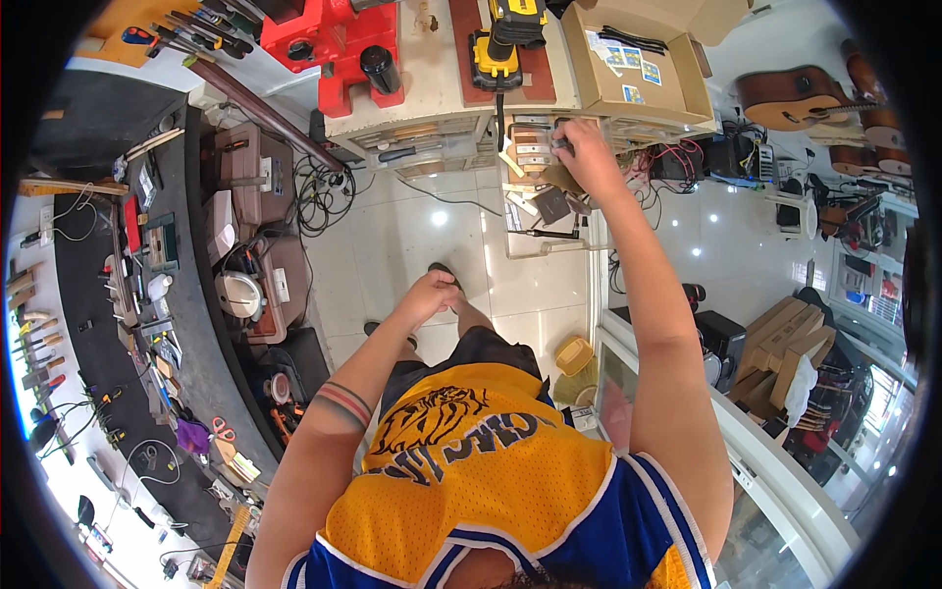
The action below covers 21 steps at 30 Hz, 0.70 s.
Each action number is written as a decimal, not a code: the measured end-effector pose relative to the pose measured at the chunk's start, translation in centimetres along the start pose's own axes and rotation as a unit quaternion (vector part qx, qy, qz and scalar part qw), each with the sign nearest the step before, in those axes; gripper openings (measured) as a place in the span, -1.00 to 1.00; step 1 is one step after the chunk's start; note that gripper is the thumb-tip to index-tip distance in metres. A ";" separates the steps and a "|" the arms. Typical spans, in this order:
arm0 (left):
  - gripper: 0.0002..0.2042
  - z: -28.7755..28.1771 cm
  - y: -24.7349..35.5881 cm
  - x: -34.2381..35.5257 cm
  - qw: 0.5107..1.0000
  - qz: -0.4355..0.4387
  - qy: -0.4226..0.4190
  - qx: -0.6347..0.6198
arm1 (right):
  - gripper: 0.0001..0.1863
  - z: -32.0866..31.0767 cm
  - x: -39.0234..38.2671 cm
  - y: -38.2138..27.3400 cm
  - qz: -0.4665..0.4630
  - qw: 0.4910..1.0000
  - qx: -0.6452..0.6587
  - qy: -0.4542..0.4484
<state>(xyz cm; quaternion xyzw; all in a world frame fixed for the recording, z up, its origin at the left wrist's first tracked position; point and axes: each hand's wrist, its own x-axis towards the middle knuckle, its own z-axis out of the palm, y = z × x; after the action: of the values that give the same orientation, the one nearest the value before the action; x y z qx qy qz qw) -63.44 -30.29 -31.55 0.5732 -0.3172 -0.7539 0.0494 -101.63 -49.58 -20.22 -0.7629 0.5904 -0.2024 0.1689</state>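
At the far left a dark table (203,324) carries scattered hand tools, among them red-handled scissors (224,429). The left hand (429,298) hangs above the pale tiled floor (392,228), its grip curled with the fingers drawn in; whether it holds anything I cannot tell. Up ahead, a red vise (334,61) sits on a pale table (432,86), with a yellow-and-black power tool (498,61) to its right. Beneath that, a pulled-out drawer (540,248) contains a row of brown wooden pieces (531,149) with pale bands, a narrow cream strip (510,163) beside them, a flat, dark square block (552,204) among whitish scraps, and a slim black tool lying crosswise near the front edge. At the drawer's right side, the right hand (589,159) reaches in, fingertips at a small dark grey piece (561,144); its grip is bent around that piece, but I cannot tell whether it is closed on it. Farther right stand an open cardboard box (613,96) and brown guitars (793,96).
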 end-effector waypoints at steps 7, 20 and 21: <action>-0.54 -0.3 -0.4 -0.5 1.000 -0.006 -0.005 -0.015 | -0.69 -0.2 -0.9 2.3 0.073 0.991 0.115 0.012; -0.54 -1.1 -0.7 -0.4 1.000 -0.004 0.004 -0.002 | -0.74 -2.6 -1.7 4.0 0.072 0.991 -0.048 0.099; -0.54 -1.2 -0.8 -0.3 1.000 -0.001 0.001 0.000 | -0.76 -2.8 -1.7 4.1 0.064 0.992 -0.056 0.098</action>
<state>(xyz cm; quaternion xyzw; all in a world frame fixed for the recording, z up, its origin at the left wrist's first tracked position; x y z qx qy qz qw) -62.01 -29.99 -31.91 0.5741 -0.3167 -0.7534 0.0489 -106.82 -49.01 -20.00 -0.7082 0.6623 -0.2313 0.0796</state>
